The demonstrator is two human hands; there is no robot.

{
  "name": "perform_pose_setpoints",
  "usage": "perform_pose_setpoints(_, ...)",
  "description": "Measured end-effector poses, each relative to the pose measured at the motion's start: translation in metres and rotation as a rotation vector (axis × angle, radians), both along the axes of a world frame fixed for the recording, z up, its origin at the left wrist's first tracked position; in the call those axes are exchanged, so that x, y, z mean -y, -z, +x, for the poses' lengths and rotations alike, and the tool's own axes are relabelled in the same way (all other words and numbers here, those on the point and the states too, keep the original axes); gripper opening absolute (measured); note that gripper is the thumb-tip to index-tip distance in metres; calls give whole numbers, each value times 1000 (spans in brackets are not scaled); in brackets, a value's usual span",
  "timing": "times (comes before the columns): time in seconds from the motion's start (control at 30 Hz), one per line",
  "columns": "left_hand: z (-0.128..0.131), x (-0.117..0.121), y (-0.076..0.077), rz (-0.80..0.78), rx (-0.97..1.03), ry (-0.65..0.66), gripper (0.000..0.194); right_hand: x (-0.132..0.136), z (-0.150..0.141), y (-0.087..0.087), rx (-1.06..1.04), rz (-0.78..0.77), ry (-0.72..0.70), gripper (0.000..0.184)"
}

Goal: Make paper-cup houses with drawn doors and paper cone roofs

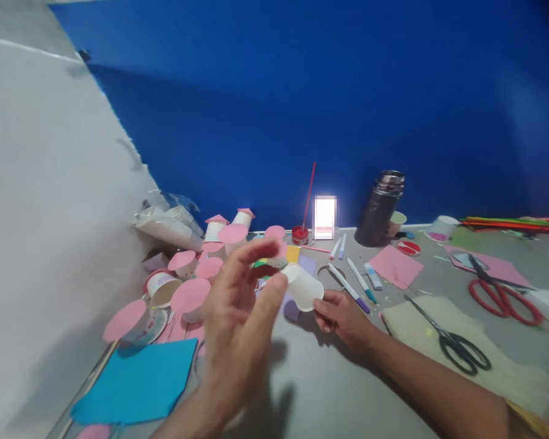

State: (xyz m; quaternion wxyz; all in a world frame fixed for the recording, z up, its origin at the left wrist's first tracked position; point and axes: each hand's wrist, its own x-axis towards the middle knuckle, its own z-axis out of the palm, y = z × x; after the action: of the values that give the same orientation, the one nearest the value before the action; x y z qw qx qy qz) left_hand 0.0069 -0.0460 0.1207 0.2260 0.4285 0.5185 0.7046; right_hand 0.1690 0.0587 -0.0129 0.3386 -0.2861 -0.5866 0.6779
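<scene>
A plain white paper cup (304, 288) is tilted on its side above the middle of the table. My right hand (343, 317) pinches it at its lower right end. In front of its upper left end is my left hand (242, 305), raised, with thumb and fingers curved apart; the thumb tip overlaps the cup's edge, and whether it touches I cannot tell. Behind my left hand stand several cups topped with pink paper discs (191, 297). Purple paper (291, 305) lies beneath the white cup.
Blue sheets (137, 381) lie front left, near a stack of cups (167, 225). Several markers (350, 286) lie behind my right hand. Black scissors (443, 335) rest on a cream cloth (494, 360), with red-handled scissors (503, 299) beyond. A dark flask (379, 210) stands at the back.
</scene>
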Motion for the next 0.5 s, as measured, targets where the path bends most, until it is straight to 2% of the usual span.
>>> perform_pose_setpoints(0.07,-9,-26,25,-145,-1,9,54,-4,3,2,-15,-38,53,52)
perform_pose_setpoints(0.13,-14,-46,56,-304,207,136,62,-6,4,2,-16,-61,108,51)
perform_pose_setpoints(0.2,-13,-59,84,-308,413,258,64,-5,5,2,2,-58,136,49)
perform_pose_setpoints(0.27,-7,-63,102,-252,545,364,61,-3,4,-1,34,-33,130,46)
perform_pose_setpoints(0.37,1,-66,111,-231,639,450,51,2,3,-7,86,19,84,40)
perform_pose_setpoints(0.5,-5,-70,106,-252,937,413,24,7,3,-12,124,80,7,35)
